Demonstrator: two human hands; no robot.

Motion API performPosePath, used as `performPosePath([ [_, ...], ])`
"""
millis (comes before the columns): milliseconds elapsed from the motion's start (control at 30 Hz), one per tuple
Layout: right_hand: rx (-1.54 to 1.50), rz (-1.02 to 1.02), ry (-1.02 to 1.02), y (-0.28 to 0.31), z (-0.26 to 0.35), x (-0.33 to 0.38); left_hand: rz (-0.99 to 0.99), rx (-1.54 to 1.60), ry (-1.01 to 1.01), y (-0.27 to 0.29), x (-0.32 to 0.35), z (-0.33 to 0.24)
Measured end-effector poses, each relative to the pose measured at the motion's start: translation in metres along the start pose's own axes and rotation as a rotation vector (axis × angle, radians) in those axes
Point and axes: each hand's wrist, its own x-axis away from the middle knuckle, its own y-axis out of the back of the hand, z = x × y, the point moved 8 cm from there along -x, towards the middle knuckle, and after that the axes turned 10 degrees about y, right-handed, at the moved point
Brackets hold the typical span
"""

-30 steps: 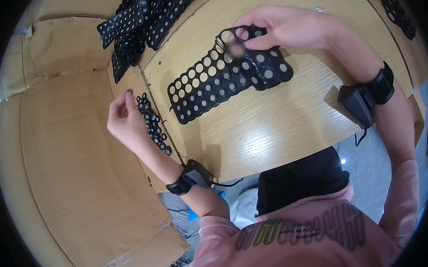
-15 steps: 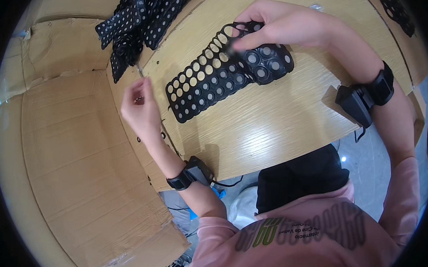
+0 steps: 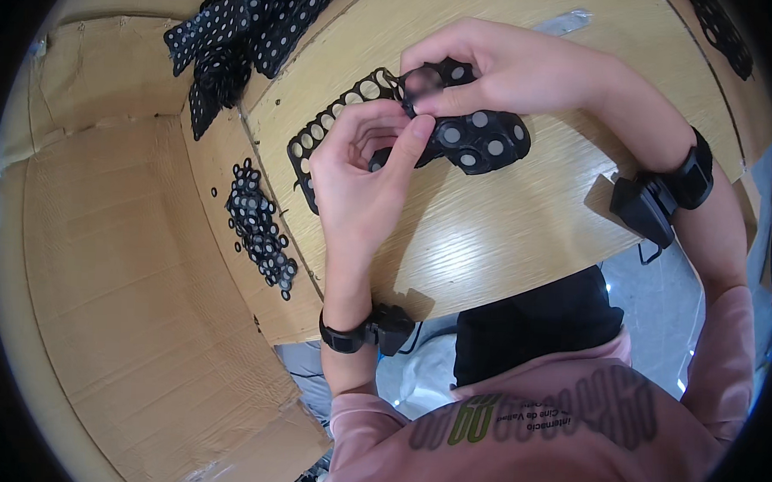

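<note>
A black rubber-like sheet of round pieces with pale centres [image 3: 498, 147] lies on the wooden table, folded over at its right end. One edge of it has a row of open round holes. My right hand [image 3: 505, 70] grips the folded part between thumb and fingers from above. Close beside it, my left hand [image 3: 363, 167] has its fingers curled and its thumb tip against the sheet at the fold. What sits between its fingertips is hidden, and the hand covers much of the sheet's left part.
A pile of small black rings or discs [image 3: 257, 227] lies left of the table edge. More black dotted sheets [image 3: 257, 29] are heaped at the far left. A large cardboard box wall [image 3: 128, 230] stands left. A clear plastic strip [image 3: 563, 23] lies at the back of the table [image 3: 489, 237].
My left hand has moved right, from over the ring pile to the sheet beside my right hand, uncovering the pile. My right hand has shifted slightly down and left.
</note>
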Motion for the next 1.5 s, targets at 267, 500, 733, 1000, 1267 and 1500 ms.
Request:
performPosePath([
  [267,0.165,-0.003,-0.008,-0.005,0.002,-0.002,0.039,0.011,0.002,0.001,0.005,0.001],
  [500,0.160,-0.018,0.015,-0.003,0.001,-0.001,0.034,0.115,0.077,0.007,0.001,0.005],
  [733,0.084,-0.071,0.002,0.007,-0.012,0.001,0.094,0.062,0.039,0.042,-0.005,0.007],
  [1000,0.272,-0.154,-0.264,0.028,-0.020,0.009,-0.932,-0.753,0.027,0.182,0.013,0.011],
  [1267,0.231,-0.058,-0.339,0.023,-0.020,0.013,-1.018,-1.138,0.044,0.190,0.011,0.021],
  [1500,0.199,-0.138,-0.184,0.022,-0.012,0.012,-0.207,-0.285,-0.237,0.055,-0.002,-0.009],
])
